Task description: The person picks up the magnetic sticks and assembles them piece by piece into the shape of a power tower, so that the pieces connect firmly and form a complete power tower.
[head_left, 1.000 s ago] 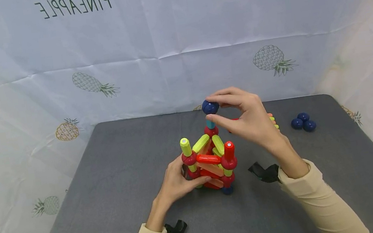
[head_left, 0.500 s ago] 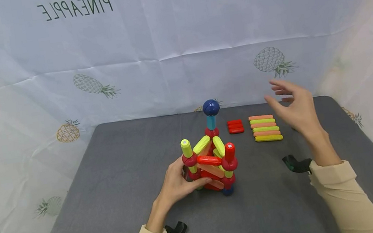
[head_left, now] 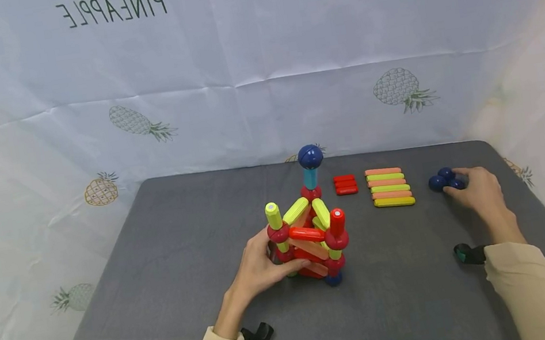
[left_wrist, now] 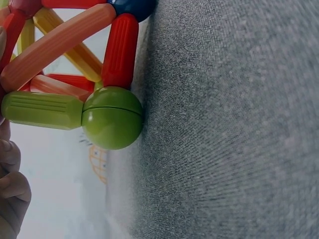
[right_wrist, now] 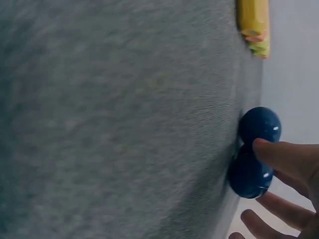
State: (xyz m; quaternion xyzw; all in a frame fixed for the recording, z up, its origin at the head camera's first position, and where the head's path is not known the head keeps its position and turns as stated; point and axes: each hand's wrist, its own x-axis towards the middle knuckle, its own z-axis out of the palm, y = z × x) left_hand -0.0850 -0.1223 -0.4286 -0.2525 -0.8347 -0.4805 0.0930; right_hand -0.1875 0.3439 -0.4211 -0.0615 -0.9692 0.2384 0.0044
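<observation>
My left hand (head_left: 254,265) holds the side of a structure of magnetic sticks and balls (head_left: 308,235), thumb across its front. The structure stands on the table, with yellow-green, red and orange sticks joined by red balls. A tall blue ball (head_left: 310,156) tops a light-blue stick at its back. In the left wrist view a green ball (left_wrist: 112,119) forms a bottom corner. At the right, my right hand (head_left: 485,195) pinches a dark blue ball (head_left: 456,184) between thumb and fingers. Two more blue balls (head_left: 437,183) sit against it.
Short red sticks (head_left: 345,184) lie in a small stack behind the structure. Beside them is a row of orange and yellow sticks (head_left: 390,188). The grey table (head_left: 165,301) ends at a pineapple-print cloth (head_left: 255,120) behind.
My right hand has left the blue ball on top of the structure, moved right and down, and taken hold of a blue ball on the table. The left hand stays put.
</observation>
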